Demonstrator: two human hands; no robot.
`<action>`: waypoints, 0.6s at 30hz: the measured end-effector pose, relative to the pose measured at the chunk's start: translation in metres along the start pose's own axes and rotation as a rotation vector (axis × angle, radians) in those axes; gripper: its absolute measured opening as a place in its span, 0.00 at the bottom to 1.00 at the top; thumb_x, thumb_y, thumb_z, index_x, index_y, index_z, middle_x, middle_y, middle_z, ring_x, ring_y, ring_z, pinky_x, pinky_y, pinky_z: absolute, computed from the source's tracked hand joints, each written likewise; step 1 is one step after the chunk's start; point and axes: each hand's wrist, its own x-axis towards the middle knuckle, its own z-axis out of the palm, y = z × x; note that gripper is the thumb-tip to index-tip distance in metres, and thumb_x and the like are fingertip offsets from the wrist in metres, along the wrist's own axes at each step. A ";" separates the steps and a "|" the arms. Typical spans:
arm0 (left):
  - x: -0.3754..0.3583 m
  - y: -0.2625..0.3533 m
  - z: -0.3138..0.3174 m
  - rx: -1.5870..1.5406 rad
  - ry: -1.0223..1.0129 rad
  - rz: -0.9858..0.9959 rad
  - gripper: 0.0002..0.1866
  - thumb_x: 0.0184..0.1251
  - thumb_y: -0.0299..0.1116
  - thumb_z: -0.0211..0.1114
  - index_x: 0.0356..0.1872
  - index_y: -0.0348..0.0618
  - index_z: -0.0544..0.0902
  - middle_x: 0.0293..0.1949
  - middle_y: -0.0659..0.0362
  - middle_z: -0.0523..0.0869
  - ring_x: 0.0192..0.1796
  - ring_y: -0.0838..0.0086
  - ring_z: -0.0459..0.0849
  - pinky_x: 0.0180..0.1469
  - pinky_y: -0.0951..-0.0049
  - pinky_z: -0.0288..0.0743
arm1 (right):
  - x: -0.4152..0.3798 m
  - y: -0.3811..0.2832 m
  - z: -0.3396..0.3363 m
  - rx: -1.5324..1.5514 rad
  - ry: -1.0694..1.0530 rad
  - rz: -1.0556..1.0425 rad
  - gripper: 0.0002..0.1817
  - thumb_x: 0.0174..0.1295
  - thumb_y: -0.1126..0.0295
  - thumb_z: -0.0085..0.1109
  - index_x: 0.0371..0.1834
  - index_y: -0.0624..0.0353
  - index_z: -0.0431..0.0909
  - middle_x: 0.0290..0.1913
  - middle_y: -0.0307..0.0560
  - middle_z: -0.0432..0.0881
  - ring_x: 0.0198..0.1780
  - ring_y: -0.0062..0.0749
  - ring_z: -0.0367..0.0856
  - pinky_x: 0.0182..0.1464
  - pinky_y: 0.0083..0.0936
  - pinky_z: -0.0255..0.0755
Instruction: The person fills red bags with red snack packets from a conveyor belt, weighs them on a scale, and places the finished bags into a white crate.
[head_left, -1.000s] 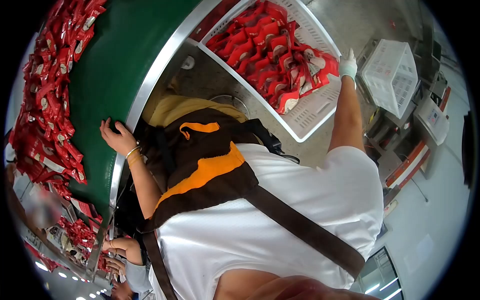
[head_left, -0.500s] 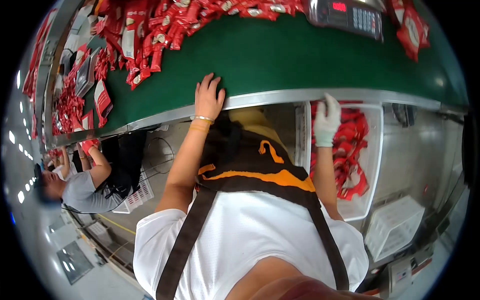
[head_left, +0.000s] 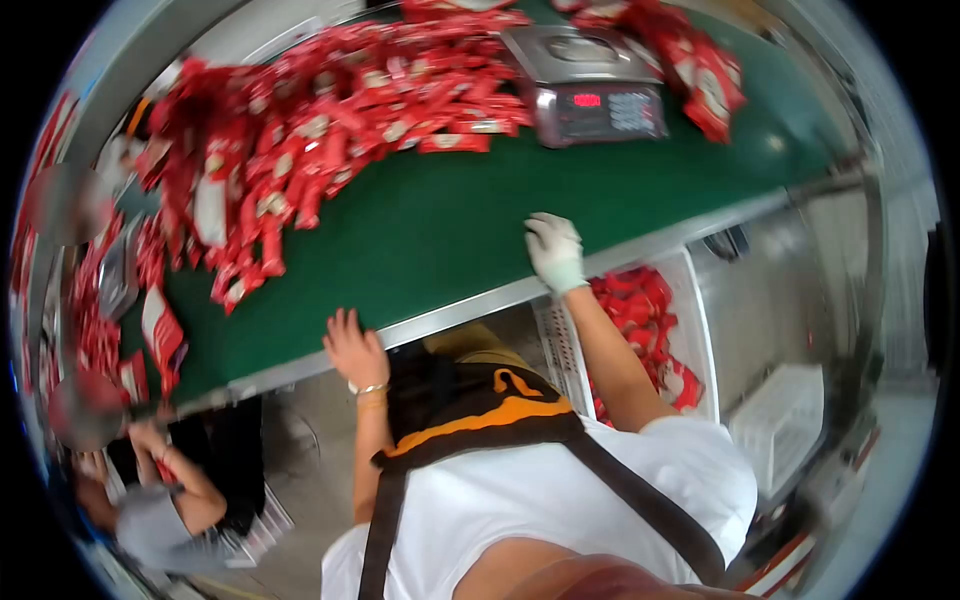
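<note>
My left hand (head_left: 355,350), bare with bands at the wrist, rests on the metal edge (head_left: 440,317) of the green table, its fingers spread and nothing in them. In a white glove, my right hand (head_left: 555,252) lies over the green tabletop (head_left: 430,240) just inside that edge. Its fingers are loosely bent and no object shows in them. Beyond both hands is a large heap of slim red packets (head_left: 350,130). A digital scale (head_left: 600,110) with a red display stands past my right hand.
Under the table edge at right, a white bin (head_left: 700,330) holds red packages (head_left: 635,310). Larger red bags (head_left: 705,95) lie right of the scale. A white crate (head_left: 778,425) sits on the floor. At left, another person (head_left: 165,520) works beside the table.
My right hand has risen from above the white bin onto the tabletop. My left hand stays at the table edge. The view has tilted, bringing more of the packet heap and scale into sight.
</note>
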 end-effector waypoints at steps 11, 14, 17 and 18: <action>-0.002 -0.008 -0.011 -0.186 -0.014 -0.127 0.24 0.61 0.38 0.62 0.59 0.45 0.77 0.65 0.54 0.73 0.71 0.55 0.65 0.72 0.48 0.50 | 0.003 -0.004 0.009 -0.043 -0.057 0.004 0.08 0.58 0.73 0.59 0.40 0.58 0.84 0.49 0.50 0.82 0.53 0.48 0.77 0.58 0.39 0.71; 0.004 -0.015 -0.017 -0.267 -0.016 -0.133 0.23 0.60 0.35 0.63 0.57 0.43 0.77 0.65 0.52 0.73 0.70 0.55 0.66 0.71 0.52 0.55 | 0.004 -0.004 0.012 -0.066 -0.055 0.026 0.08 0.58 0.73 0.59 0.40 0.58 0.84 0.49 0.50 0.82 0.53 0.47 0.77 0.58 0.38 0.72; 0.034 -0.038 -0.022 -0.495 0.126 -0.201 0.22 0.58 0.31 0.65 0.55 0.40 0.78 0.64 0.47 0.73 0.63 0.53 0.73 0.64 0.59 0.67 | 0.004 -0.006 0.013 -0.087 -0.044 0.028 0.07 0.58 0.74 0.59 0.38 0.58 0.83 0.48 0.49 0.83 0.52 0.46 0.77 0.57 0.38 0.72; 0.049 -0.054 -0.019 -0.489 0.195 -0.198 0.22 0.59 0.31 0.65 0.56 0.40 0.78 0.64 0.47 0.73 0.64 0.53 0.72 0.64 0.59 0.66 | 0.005 -0.009 0.011 -0.097 -0.048 0.030 0.07 0.58 0.74 0.59 0.38 0.58 0.83 0.48 0.49 0.83 0.52 0.46 0.77 0.57 0.38 0.72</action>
